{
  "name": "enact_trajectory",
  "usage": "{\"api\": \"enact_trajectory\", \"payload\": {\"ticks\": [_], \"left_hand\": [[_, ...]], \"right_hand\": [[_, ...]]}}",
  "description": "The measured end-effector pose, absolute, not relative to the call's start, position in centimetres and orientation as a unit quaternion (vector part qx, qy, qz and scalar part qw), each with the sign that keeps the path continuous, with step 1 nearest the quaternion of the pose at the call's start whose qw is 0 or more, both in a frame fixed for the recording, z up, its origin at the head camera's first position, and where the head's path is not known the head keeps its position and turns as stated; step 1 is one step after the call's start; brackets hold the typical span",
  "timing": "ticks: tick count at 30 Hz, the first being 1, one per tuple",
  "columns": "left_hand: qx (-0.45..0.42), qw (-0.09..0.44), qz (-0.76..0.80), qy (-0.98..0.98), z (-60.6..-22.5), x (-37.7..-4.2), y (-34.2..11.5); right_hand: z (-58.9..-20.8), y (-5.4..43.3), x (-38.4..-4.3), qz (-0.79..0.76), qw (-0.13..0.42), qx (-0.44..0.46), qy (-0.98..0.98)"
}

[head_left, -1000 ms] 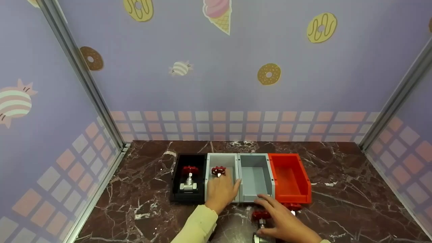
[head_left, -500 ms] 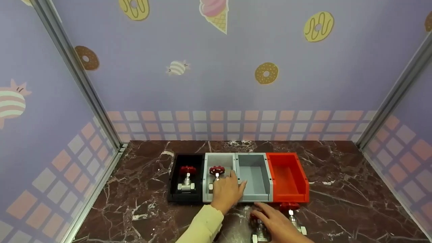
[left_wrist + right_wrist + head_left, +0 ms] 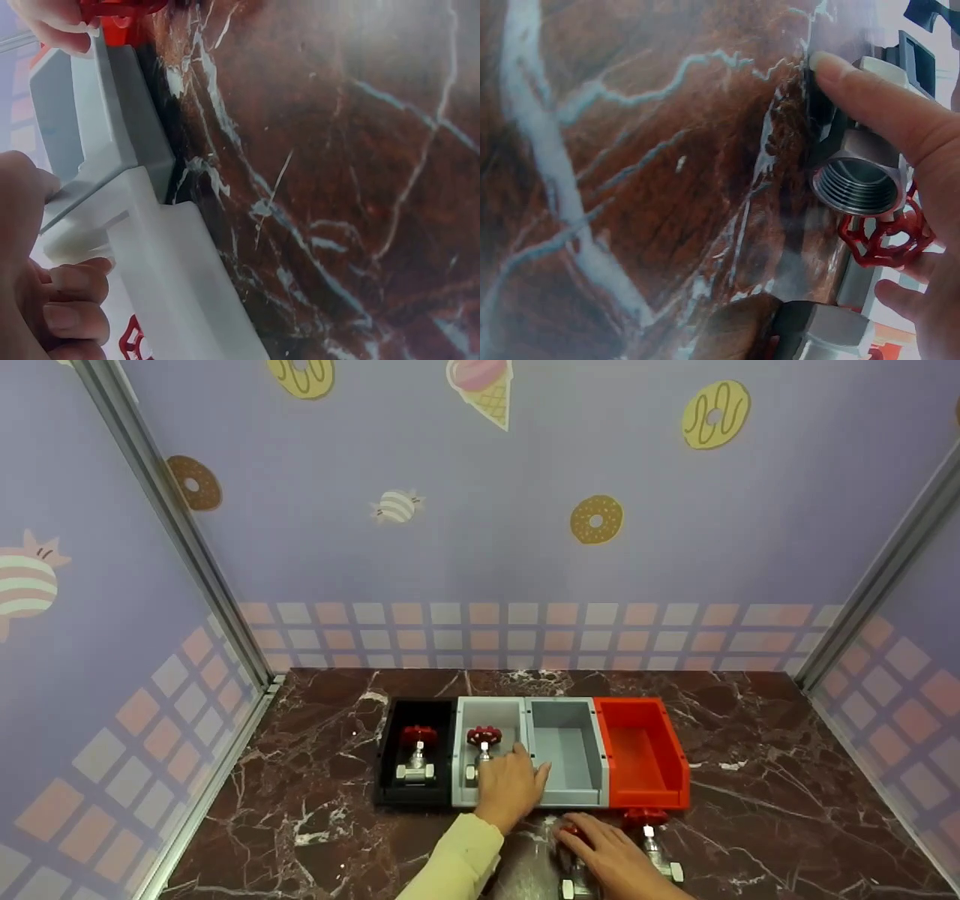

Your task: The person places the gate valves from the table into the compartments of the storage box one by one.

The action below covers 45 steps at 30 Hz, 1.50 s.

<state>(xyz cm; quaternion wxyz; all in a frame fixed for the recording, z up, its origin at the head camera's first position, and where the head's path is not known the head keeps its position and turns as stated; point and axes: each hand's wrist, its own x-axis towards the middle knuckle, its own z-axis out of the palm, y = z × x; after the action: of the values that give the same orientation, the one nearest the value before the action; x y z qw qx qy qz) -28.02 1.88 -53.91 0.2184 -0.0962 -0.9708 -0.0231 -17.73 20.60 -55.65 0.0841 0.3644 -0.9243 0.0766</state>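
My left hand (image 3: 511, 787) is over the front of the white bin (image 3: 491, 709), beside a metal valve with a red handwheel (image 3: 484, 736) that stands in it. In the left wrist view the fingers (image 3: 75, 319) are loosely curled, with nothing seen between them. My right hand (image 3: 607, 859) grips another valve (image 3: 576, 887) on the table. The right wrist view shows its threaded opening (image 3: 859, 186) and red handwheel (image 3: 889, 236), with the thumb (image 3: 877, 94) across the body and fingers by the wheel. Part of this valve is hidden by the hand.
A valve (image 3: 418, 769) stands in the black bin (image 3: 390, 795) at left. The grey bin (image 3: 566, 757) and orange bin (image 3: 641, 757) adjoin the white one. One more valve (image 3: 652, 847) is on the table (image 3: 787, 810) right of my right hand. Patterned walls enclose the table.
My left hand has drawn off the valve in the white bin and shifted right, uncovering more of it. My right hand has lowered and closed in on the valve in front of the bins.
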Motion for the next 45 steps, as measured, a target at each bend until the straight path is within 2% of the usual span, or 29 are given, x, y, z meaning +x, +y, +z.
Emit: {"api": "enact_trajectory", "payload": {"ticks": [8,18,33,41,45], "left_hand": [[-0.082,0.211,-0.027,-0.974,-54.4,-28.2,2.2],[-0.088,0.259,-0.017,-0.962,-55.0,-28.0,2.5],[-0.097,0.289,0.037,-0.952,-55.0,-27.7,2.3],[-0.095,0.308,0.046,-0.946,-55.0,-27.7,2.4],[-0.095,0.309,0.051,-0.945,-55.1,-27.8,2.4]], "right_hand": [[-55.6,20.3,-17.9,0.079,0.102,0.380,-0.916],[-56.2,20.2,-18.2,0.090,0.147,0.405,-0.898],[-55.1,20.6,-18.4,0.129,0.118,0.372,-0.912],[-54.7,20.8,-18.4,0.128,0.134,0.372,-0.910],[-54.4,20.9,-18.6,0.132,0.124,0.370,-0.911]]}}
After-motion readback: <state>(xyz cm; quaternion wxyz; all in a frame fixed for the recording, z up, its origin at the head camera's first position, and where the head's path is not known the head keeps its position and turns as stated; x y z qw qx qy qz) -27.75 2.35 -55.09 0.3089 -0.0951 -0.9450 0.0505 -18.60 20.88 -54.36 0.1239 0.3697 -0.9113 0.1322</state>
